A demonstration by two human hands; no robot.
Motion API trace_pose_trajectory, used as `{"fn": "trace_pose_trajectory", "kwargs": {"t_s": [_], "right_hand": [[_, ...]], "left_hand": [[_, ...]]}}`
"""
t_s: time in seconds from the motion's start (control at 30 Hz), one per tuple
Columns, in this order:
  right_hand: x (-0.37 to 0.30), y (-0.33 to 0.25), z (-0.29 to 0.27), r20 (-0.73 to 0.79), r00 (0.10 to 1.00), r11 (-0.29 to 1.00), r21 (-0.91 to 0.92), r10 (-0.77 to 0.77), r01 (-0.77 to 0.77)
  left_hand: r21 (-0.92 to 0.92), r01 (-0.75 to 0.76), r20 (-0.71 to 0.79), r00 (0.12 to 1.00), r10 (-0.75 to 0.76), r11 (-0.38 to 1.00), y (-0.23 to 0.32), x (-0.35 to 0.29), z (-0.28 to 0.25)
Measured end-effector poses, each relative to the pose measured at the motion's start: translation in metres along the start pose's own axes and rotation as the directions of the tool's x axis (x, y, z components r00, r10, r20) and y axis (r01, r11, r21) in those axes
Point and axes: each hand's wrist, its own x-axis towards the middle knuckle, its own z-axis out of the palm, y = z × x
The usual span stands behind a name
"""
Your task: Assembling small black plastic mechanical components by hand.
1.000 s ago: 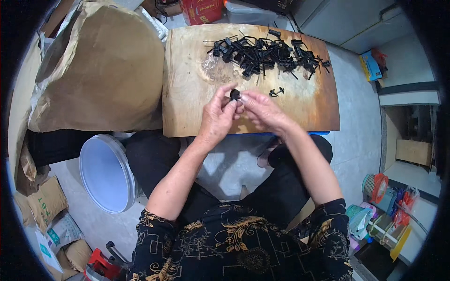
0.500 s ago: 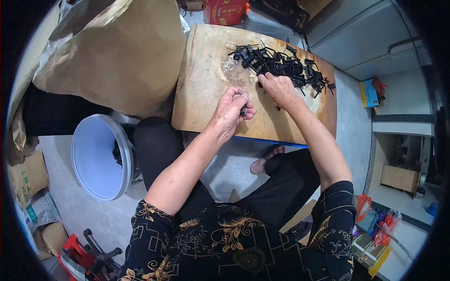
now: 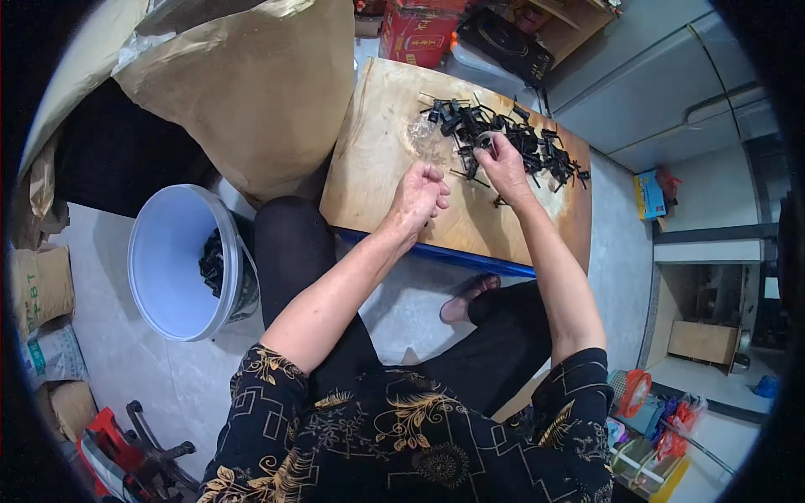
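A loose pile of small black plastic parts with thin stems lies on the worn wooden board. At the pile's near edge my right hand is closed in a pinch, thumb and forefinger on a black plastic part among the others. To its left, over the board's front portion, my left hand is curled into a loose fist. Whatever lies inside those fingers is hidden. One small black part rests apart from the pile, by my right wrist.
A white bucket with black parts inside stands at my left leg. A large brown paper sack rises left of the board. Grey cabinets line the right; a red box sits behind the board.
My right hand has moved slightly right and down, its pinch now over the pile's edge. My left hand has curled tighter; the dark piece seen in it is now hidden. The view has shifted.
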Motion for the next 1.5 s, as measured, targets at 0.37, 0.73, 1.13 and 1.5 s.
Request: {"fn": "trace_pose_trajectory", "kwargs": {"t_s": [0.37,0.73,1.13,1.5], "right_hand": [[-0.065,-0.039,-0.045,0.55,0.816,0.48,0.675,0.179,-0.56],[-0.117,-0.056,-0.05,0.649,0.744,0.24,0.706,0.157,-0.666],[-0.127,-0.055,-0.031,0.691,0.707,0.107,0.699,0.152,-0.707],[-0.127,-0.067,-0.021,0.487,0.809,0.135,0.824,0.328,-0.551]], "left_hand": [[0.588,-0.475,0.315,0.88,0.355,0.655,-0.006,-0.009,0.006],[0.339,-0.168,0.675,0.729,-0.115,0.926,0.012,-0.029,0.0],[0.488,-0.372,0.597,0.803,0.01,0.79,-0.011,-0.029,0.011],[0.342,-0.229,0.421,0.904,0.07,0.911,-0.021,-0.018,0.014]]}}
